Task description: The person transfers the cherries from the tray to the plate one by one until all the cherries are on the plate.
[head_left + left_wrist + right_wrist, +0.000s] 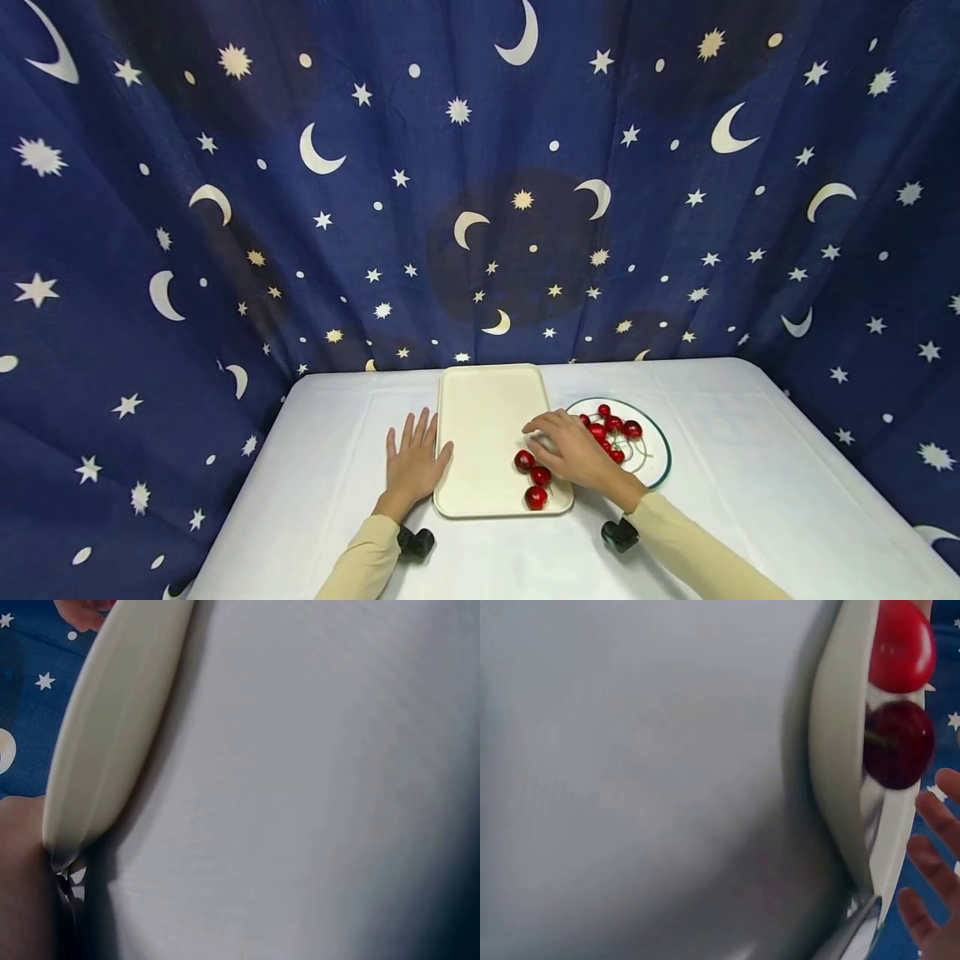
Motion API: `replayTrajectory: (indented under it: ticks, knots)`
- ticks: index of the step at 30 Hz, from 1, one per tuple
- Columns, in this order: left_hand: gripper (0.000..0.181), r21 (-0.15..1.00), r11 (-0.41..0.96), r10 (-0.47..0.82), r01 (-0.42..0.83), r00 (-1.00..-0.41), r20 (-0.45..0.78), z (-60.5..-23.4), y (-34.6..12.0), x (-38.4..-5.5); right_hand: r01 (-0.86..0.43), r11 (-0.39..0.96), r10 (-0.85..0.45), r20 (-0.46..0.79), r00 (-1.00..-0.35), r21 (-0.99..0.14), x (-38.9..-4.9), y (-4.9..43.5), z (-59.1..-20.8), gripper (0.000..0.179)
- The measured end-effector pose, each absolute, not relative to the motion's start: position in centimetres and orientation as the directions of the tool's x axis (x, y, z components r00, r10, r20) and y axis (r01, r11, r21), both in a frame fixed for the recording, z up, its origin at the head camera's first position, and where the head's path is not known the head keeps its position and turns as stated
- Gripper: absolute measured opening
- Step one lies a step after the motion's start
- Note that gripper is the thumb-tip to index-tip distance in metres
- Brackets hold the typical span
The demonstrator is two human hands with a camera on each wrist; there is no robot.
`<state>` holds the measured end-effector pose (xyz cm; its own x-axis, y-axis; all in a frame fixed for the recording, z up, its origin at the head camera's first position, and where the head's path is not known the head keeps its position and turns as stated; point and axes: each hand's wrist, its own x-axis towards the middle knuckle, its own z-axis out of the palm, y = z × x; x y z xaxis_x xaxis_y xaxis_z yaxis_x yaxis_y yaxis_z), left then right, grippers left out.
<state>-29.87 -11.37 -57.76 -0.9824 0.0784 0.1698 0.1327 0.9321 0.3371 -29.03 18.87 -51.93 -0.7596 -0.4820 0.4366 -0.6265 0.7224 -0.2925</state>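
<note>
My right hand (576,450) hovers over the right edge of a cream tray (487,417), fingers bent downward. Seen from the right wrist, its fingers (930,859) are spread apart, with nothing visible between them. Near its thumb, three red cherries (536,498) lie in the tray's near right corner; one cherry (898,745) shows a stem up close. My left hand (412,467) rests flat, fingers spread, at the tray's left edge, with the thumb touching the rim. In the left wrist view, part of the left hand (22,870) shows beside the tray's side (112,727).
A white plate (658,467) with a dark green rim stands right of the tray, partly behind the right hand. It bears several cherries (613,423) with thin stems. A white cloth (315,467) covers the table, and a blue star-and-moon curtain (420,250) hangs behind.
</note>
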Motion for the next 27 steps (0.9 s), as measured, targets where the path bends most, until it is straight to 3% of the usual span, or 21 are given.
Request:
replayTrajectory:
  ticks: [13, 20, 27]
  knots:
    - [0.068, 0.366, 0.921, 0.079, 0.130, -0.985, 0.151, -55.6, -10.7, -29.4, -0.636, 0.716, -0.567, 0.292, -0.770, -0.288, -28.3, 17.3, -52.4, 0.024]
    - [0.069, 0.376, 0.919, 0.066, 0.119, -0.986, 0.150, -56.9, -11.2, -29.6, -0.686, 0.647, -0.586, 0.358, -0.727, -0.333, -28.5, 17.2, -52.6, 0.022]
    - [0.070, 0.377, 0.918, 0.069, 0.120, -0.987, 0.147, -56.6, -11.1, -29.4, -0.702, 0.645, -0.543, 0.466, -0.699, -0.302, -28.6, 17.9, -52.3, 0.015]
